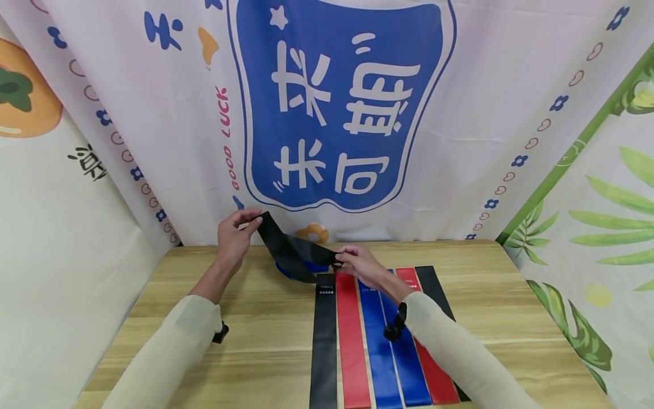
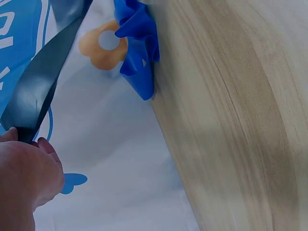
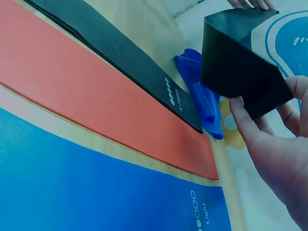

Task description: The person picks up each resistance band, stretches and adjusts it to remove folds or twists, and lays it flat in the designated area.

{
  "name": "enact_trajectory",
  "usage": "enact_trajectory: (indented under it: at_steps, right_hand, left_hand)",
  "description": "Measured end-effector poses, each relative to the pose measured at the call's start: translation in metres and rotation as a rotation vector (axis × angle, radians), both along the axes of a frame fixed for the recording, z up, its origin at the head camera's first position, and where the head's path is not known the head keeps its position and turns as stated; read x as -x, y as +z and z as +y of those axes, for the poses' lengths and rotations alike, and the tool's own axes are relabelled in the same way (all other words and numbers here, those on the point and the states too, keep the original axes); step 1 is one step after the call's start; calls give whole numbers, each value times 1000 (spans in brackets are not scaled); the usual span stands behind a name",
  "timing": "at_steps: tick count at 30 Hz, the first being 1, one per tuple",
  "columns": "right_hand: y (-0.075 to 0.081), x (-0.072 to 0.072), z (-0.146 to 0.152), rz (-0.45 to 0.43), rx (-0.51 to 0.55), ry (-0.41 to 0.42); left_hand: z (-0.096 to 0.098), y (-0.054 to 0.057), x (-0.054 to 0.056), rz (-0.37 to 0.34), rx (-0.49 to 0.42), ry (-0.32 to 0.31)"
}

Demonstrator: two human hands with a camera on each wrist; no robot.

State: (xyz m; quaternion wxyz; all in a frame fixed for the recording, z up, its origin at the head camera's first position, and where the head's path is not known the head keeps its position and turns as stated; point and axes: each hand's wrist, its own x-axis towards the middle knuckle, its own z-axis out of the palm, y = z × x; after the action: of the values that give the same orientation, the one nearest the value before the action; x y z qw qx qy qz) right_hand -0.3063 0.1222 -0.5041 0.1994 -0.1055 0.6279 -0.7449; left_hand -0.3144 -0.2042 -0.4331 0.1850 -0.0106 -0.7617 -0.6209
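Note:
Between the two hands hangs a black resistance band (image 1: 278,241), a wide flat loop sagging in the middle above the table's back edge. My left hand (image 1: 236,236) pinches one end of it between thumb and fingers. The other end is pinched by my right hand (image 1: 360,264), with the thumb and fingers also plain in the right wrist view. Just behind and below the held band lies a crumpled blue band (image 2: 139,53) at the back edge. Below the right hand, flat bands lie side by side, among them a black one (image 1: 324,341) and a red one (image 1: 352,341).
Two blue bands (image 1: 380,346), a second red band (image 1: 434,369) and another black band (image 1: 434,289) continue the row rightward. The wooden table (image 1: 255,352) meets a printed cloth backdrop (image 1: 480,142) at its back edge, with cloth on both sides.

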Motion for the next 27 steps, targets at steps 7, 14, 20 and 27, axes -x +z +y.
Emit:
enact_trajectory:
  at_steps: [7, 14, 20, 27]
  right_hand:
    - [1, -3, -5, 24, -44, -38]
    - [3, -5, -6, 17, -88, -66]
    - [6, -8, -7, 25, -160, -76]
    - [8, -13, -8, 12, -140, -62]
  left_hand:
    - [0, 3, 0, 5, -14, 10]
    - [-3, 7, -2, 57, -32, 28]
    - [-5, 8, -6, 47, -62, 33]
    - [-9, 6, -11, 7, -65, 25]
